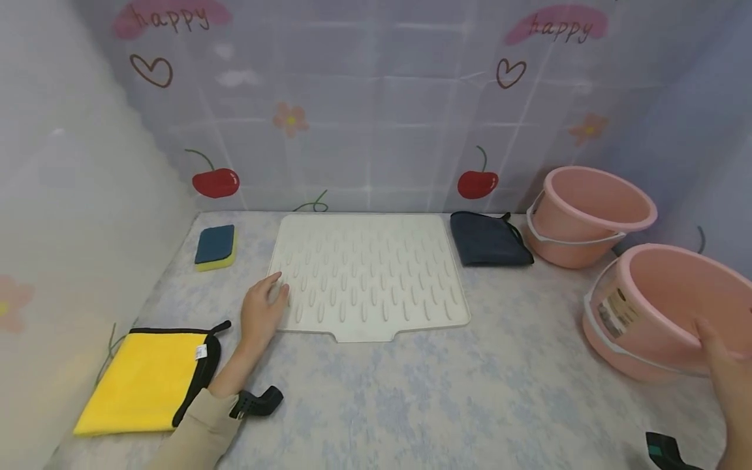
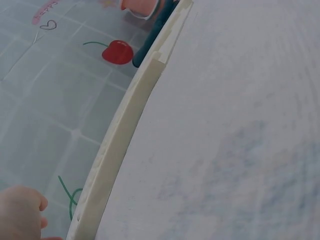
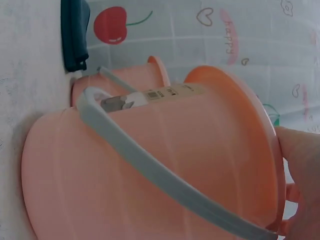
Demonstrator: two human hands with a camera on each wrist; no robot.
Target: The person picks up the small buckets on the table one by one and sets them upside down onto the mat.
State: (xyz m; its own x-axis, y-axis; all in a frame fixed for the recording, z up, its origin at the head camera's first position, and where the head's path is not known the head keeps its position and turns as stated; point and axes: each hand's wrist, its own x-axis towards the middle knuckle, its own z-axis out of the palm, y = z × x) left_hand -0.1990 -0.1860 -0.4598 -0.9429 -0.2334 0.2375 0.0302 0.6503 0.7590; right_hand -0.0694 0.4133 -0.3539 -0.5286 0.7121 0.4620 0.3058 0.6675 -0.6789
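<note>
My right hand (image 1: 722, 365) grips the rim of the nearer pink bucket (image 1: 652, 333), thumb inside the rim and fingers on the outer side. The bucket, with a grey handle (image 3: 150, 172) hanging down its side and a printed label (image 3: 172, 92), stands on the table at the right. My left hand (image 1: 262, 316) lies at the left edge of a white ridged board (image 1: 364, 281), fingers slightly bent; whether it touches the board cannot be told. In the left wrist view, the hand (image 2: 20, 212) shows at the lower left, beyond the board's pale edge (image 2: 117, 135).
Behind the nearer bucket stands a second pink bucket (image 1: 576, 225). A folded dark cloth (image 1: 487, 241) lies right of the board. On the left are a blue-and-yellow sponge (image 1: 215, 245) and a folded yellow cloth (image 1: 147, 378) with black trim. A printed curtain (image 1: 376, 130) closes off the back.
</note>
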